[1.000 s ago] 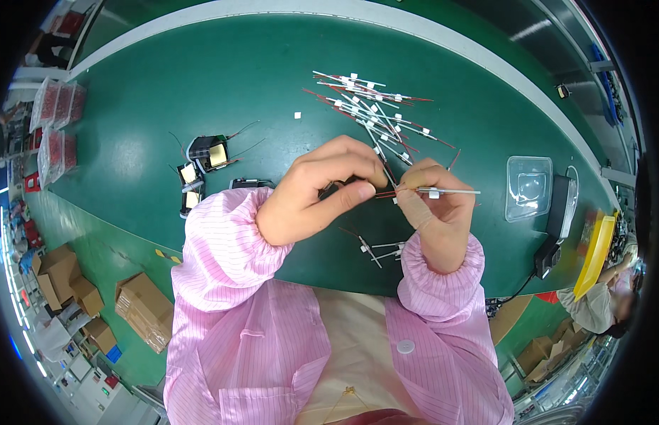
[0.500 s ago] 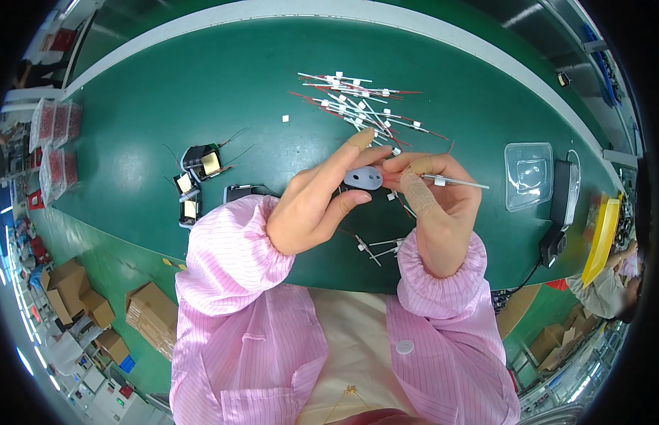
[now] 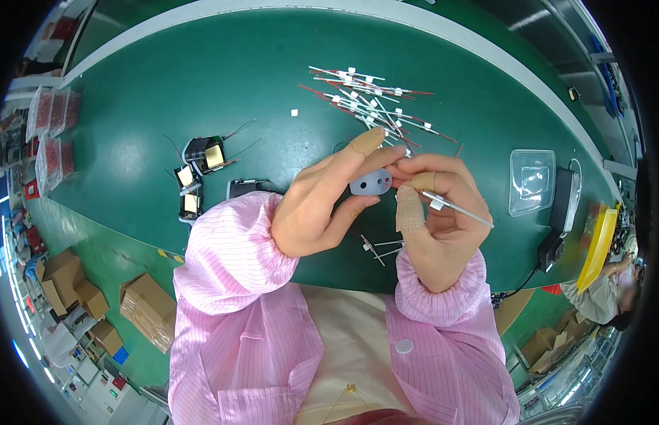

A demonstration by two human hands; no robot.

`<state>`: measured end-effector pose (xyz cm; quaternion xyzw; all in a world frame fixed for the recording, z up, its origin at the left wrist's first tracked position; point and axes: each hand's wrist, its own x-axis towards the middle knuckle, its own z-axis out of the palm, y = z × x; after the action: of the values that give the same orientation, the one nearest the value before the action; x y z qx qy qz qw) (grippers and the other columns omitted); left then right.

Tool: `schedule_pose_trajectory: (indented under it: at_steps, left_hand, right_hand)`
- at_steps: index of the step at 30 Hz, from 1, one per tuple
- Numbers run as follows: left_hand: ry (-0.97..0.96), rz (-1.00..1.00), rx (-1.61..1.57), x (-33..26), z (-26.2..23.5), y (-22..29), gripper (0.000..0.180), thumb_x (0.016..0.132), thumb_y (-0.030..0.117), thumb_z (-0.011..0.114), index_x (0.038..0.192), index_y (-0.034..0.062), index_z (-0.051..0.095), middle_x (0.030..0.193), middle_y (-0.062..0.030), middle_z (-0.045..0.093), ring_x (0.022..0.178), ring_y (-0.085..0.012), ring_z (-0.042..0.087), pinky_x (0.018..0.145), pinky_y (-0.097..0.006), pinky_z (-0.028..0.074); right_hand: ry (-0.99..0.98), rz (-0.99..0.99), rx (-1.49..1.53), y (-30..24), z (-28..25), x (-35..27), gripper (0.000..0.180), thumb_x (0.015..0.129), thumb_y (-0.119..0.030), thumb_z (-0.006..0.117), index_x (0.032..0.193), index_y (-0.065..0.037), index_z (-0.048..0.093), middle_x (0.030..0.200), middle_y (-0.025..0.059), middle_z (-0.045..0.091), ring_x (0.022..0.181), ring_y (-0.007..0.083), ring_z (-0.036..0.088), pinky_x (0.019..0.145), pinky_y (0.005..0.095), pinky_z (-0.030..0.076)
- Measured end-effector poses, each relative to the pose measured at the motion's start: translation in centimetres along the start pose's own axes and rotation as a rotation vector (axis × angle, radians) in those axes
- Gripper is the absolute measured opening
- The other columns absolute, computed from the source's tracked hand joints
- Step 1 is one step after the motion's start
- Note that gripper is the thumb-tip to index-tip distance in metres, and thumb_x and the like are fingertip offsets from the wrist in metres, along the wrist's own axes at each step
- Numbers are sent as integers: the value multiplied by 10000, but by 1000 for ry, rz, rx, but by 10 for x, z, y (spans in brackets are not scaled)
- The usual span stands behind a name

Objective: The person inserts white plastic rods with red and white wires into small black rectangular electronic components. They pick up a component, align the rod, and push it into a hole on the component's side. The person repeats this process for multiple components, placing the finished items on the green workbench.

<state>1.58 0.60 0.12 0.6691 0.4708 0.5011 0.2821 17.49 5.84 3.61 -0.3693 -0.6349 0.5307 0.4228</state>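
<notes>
Bright light, soft glare on green tabletop [image 3: 134, 134], fisheye curvature at edges

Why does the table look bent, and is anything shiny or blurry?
Head view: fisheye distortion bows the green table, and the corners go black; head view: soft sheen on the table's left, glints on the clear tray; head view: the grey piece in the left hand looks fairly sharp, the co-worker at the right rim softer.
</notes>
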Motion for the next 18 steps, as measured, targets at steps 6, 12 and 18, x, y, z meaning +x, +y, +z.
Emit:
schedule_pose_trajectory:
  at_steps: [6,12,18]
  left_hand:
    - [-26,10,-6,-1,-1,-1,739,821,-129,570,1444,-60,178,1253,-278,565,1109,-360,613,956,-414,463]
    - [-50,51,-10,-3,-1,-5,780,815,-129,556,1454,-64,111,1247,-291,561,1135,-382,591,976,-434,446]
    - [-64,95,2,0,-1,-6,816,783,-162,548,1458,-63,99,1237,-296,564,1136,-399,586,975,-456,450]
  right_hand:
    - [-37,-109,-69,1,-2,0,162,688,169,615,809,62,627,980,150,626,883,227,685,726,282,552]
    - [-51,-170,-148,1,-3,0,152,684,148,647,797,49,622,963,140,630,839,216,685,677,276,554]
    - [-44,-206,-231,1,-3,-1,147,675,111,678,783,29,620,937,127,639,725,183,663,587,262,528]
